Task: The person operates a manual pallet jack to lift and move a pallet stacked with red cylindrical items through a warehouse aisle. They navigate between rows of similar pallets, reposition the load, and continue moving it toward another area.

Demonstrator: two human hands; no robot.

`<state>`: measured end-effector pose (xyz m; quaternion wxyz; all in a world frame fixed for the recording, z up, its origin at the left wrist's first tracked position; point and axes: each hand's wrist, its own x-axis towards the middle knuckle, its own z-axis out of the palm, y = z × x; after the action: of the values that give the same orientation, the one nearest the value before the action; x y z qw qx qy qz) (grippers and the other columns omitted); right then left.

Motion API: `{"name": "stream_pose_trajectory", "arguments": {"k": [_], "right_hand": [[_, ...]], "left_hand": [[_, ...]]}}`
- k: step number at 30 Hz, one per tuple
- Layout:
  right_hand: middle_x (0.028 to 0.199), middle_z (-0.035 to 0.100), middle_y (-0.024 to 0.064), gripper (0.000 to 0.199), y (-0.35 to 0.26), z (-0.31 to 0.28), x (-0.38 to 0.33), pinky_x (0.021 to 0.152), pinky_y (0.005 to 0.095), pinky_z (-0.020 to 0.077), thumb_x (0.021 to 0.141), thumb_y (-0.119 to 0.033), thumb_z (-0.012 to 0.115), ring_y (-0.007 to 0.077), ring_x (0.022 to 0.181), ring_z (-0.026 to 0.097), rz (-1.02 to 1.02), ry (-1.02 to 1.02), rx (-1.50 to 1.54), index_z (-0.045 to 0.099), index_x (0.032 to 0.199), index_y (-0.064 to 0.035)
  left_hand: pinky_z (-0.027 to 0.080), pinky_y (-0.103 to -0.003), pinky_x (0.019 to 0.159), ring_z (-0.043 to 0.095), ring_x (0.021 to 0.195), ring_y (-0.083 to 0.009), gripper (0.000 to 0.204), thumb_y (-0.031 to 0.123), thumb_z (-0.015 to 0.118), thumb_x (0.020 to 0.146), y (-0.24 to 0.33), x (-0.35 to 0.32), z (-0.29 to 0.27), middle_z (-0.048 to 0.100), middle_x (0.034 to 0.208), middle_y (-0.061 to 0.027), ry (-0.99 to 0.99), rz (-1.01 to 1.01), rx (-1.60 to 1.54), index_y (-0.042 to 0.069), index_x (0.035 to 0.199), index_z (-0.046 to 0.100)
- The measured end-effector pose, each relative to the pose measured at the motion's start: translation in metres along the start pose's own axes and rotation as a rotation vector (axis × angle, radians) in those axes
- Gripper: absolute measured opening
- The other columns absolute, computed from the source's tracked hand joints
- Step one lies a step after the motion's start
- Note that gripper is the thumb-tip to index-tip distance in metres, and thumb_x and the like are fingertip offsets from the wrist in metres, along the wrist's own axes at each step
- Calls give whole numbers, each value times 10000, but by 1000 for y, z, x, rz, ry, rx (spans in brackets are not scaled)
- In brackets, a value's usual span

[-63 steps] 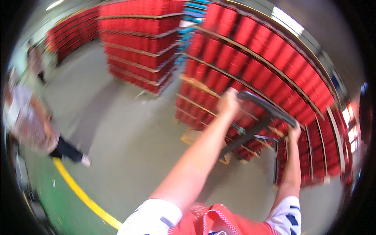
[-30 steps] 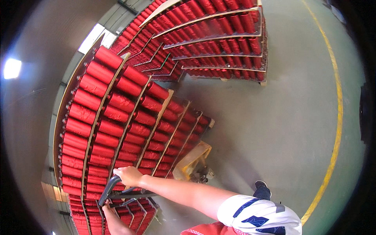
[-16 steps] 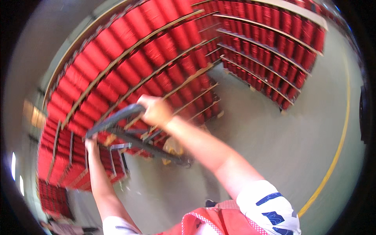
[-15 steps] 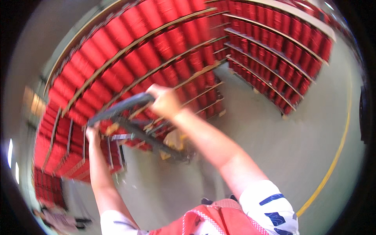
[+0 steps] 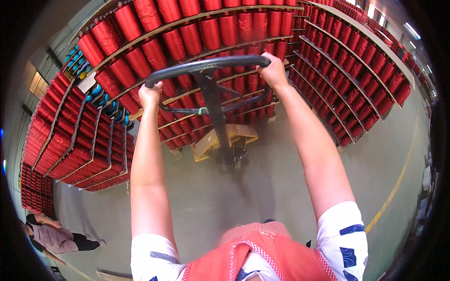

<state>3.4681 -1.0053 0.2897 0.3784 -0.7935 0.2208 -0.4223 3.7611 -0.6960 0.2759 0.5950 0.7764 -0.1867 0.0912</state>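
- Both arms are out straight: left hand and right hand have their fingers clamped round the black loop handle of a pallet jack, at twelve o'clock from the person.
- It looks like the hauling step; the next move calls for a steady pull and careful steering.
- The jack's yellow body sits under a pallet of red yarn cones.
- More racks of red cones crowd in at nine and two o'clock.
- A crouching person is at eight o'clock, well apart.
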Motion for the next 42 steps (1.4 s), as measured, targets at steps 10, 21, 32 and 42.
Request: {"name": "stream_pose_trajectory", "arguments": {"k": [10,21,32,42], "right_hand": [[695,613,19,80,57,23,100,573,281,466,779,26,612,104,610,567,139,-67,-34,639,821,-36],[715,636,116,145,97,34,161,646,348,473,692,-36,692,193,702,619,-139,68,133,633,824,-46],[815,657,183,190,150,25,216,686,406,518,677,-52,703,381,818,655,-209,-26,198,640,856,-62],[650,570,35,163,183,69,278,570,297,447,704,47,666,120,604,558,-174,-84,182,603,823,-46]], "left_hand": [[463,-309,584,590,590,-132,284,269,790,769,13,27,44,637,655,-39,-88,-23,-28,27,798,644],[439,-240,561,539,591,-74,145,136,743,830,18,71,108,568,715,33,-43,-15,-148,66,884,627],[430,-240,528,536,554,-93,171,156,760,819,31,37,154,589,681,6,164,5,-107,37,888,658],[386,-253,500,495,529,-74,126,118,774,756,40,56,183,563,632,26,217,-142,-278,63,783,664]]}}
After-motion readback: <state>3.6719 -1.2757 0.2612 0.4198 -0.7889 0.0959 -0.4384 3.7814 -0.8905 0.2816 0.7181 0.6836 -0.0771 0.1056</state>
